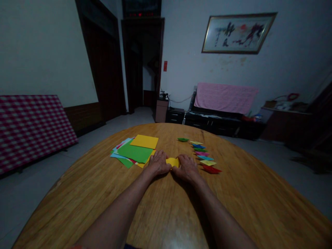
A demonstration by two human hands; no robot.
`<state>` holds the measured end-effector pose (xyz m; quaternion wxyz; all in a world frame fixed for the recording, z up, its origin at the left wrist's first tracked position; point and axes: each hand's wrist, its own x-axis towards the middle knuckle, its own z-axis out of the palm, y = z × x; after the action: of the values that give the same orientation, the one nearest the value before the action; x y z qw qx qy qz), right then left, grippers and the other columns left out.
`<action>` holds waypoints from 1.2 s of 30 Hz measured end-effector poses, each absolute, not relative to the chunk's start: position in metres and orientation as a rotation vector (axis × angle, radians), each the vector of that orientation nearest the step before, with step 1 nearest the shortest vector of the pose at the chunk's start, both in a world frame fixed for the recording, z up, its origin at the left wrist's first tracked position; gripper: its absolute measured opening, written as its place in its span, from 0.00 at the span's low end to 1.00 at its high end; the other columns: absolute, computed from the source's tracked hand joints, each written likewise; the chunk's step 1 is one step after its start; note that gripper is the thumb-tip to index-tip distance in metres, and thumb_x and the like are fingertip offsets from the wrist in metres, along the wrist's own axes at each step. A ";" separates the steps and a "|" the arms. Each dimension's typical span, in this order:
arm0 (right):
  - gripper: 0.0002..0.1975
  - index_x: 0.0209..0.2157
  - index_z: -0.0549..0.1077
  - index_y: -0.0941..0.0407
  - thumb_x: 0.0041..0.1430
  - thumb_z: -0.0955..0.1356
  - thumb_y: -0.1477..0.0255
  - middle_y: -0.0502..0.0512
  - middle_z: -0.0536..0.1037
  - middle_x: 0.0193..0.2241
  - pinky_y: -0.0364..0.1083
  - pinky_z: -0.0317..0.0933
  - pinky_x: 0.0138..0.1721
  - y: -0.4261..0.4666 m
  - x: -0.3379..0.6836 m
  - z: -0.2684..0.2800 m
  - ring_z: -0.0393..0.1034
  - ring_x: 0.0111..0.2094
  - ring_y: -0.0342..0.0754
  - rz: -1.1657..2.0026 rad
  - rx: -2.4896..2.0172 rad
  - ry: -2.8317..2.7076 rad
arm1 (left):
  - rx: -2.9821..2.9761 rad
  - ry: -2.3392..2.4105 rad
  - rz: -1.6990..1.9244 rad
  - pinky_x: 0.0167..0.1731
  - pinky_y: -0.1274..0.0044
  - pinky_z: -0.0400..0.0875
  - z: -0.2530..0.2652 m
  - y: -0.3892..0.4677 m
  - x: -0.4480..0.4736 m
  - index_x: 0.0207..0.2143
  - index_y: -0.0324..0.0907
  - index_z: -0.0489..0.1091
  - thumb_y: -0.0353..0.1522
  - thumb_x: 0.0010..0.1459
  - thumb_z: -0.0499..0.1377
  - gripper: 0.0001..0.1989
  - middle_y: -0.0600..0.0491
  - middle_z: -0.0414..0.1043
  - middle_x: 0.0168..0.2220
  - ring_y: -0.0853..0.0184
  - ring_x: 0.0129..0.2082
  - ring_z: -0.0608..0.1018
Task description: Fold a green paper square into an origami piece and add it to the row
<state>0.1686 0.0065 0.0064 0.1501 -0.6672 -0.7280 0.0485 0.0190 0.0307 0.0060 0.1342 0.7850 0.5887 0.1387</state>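
Observation:
Between my two hands a piece of yellow paper [173, 162] lies low over the table; its outer ends are hidden under my fingers. My left hand [158, 162] is closed on the paper's left end, thumb toward the middle. On the right end, my right hand [186, 166] grips it the same way. A loose pile of coloured sheets, with a green sheet [136, 151] and a yellow sheet [144, 141] on top, is just left of my left hand. Beside my right hand runs a row of small folded paper boats, the nearest a red boat [211, 169].
The round wooden table [166, 214] fills the foreground. A green paper boat [183, 139] sits apart at the row's far end. Beyond the table are a black bench with a pink towel [225, 98], a small cabinet [162, 110], and a red checked cloth [33, 128] at left.

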 end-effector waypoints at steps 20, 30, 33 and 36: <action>0.24 0.47 0.68 0.60 0.46 0.66 0.68 0.58 0.77 0.37 0.44 0.65 0.33 0.023 0.170 -0.003 0.72 0.34 0.49 0.851 -1.253 -1.365 | 1.665 0.993 1.113 0.29 0.81 0.68 -0.016 0.051 0.021 0.60 0.40 0.55 0.29 0.50 0.53 0.32 0.50 0.72 0.44 0.71 0.32 0.74; 0.19 0.35 0.75 0.60 0.43 0.71 0.62 0.53 0.77 0.27 0.43 0.63 0.29 0.021 0.185 0.001 0.70 0.27 0.47 1.114 -1.175 -1.372 | 1.951 1.049 1.019 0.22 0.82 0.58 -0.005 0.043 0.010 0.56 0.38 0.65 0.27 0.46 0.56 0.31 0.57 0.66 0.25 0.73 0.22 0.65; 0.16 0.33 0.75 0.60 0.45 0.69 0.62 0.53 0.77 0.26 0.43 0.62 0.26 0.019 0.185 0.002 0.69 0.26 0.47 1.078 -1.201 -1.355 | 1.804 0.998 1.025 0.22 0.82 0.59 -0.004 0.042 0.012 0.55 0.37 0.65 0.29 0.46 0.58 0.30 0.56 0.68 0.25 0.73 0.22 0.66; 0.16 0.33 0.74 0.60 0.46 0.69 0.62 0.53 0.77 0.26 0.43 0.62 0.25 0.018 0.184 0.003 0.70 0.26 0.48 1.005 -1.212 -1.321 | 1.613 0.990 1.026 0.20 0.82 0.57 -0.005 0.041 0.014 0.46 0.36 0.70 0.31 0.44 0.60 0.23 0.58 0.67 0.23 0.75 0.19 0.65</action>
<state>0.1837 0.0184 0.0031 0.5171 -0.5047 -0.5503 0.4185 0.0137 0.0415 -0.0046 0.4745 0.6596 0.4048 0.4194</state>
